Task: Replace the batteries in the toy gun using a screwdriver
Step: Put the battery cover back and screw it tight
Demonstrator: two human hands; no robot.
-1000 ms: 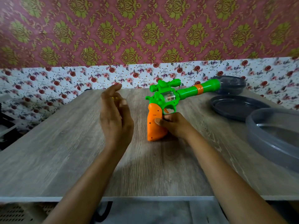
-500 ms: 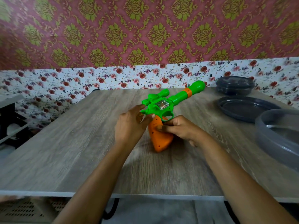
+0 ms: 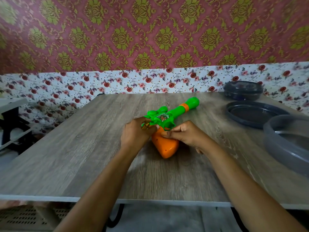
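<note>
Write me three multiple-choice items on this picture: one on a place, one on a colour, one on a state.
1. On which side of the gun does the dark tray lie?
A. left
B. right
C. beneath it

2. What colour is the gun's grip?
A. blue
B. orange
C. white

3. What is the right hand doing?
A. gripping the gun
B. hanging free
C. lifting the tray

Answers:
1 B: the tray sits toward the right edge of the table, while the gun is near the middle.
2 B: the grip below the green body is orange.
3 A: its fingers curl onto the gun just above the grip.
</note>
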